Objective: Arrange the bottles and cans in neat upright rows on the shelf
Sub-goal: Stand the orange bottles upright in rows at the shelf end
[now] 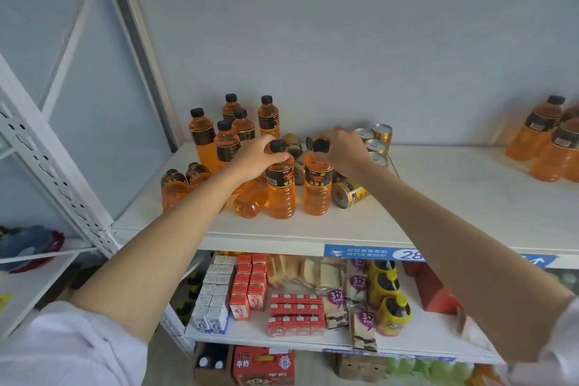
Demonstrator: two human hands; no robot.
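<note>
From the head camera, the left hand [253,155] is gripping the neck of one upright bottle [280,188] and the right hand [340,147] is closing over its neighbour [317,186], both near the shelf [438,197] front. A fallen bottle [250,199] is lying just left (axis front-to-back), nearer the left hand; cans [349,193] behind are partly hidden.

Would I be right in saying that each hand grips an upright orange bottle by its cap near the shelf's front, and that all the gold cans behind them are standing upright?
Not quite. The head view shows each hand, left hand and right hand, on an upright orange bottle by its cap, but the gold cans are mixed: some stand upright, while others lie on their sides, like the can beside the right bottle.
</note>
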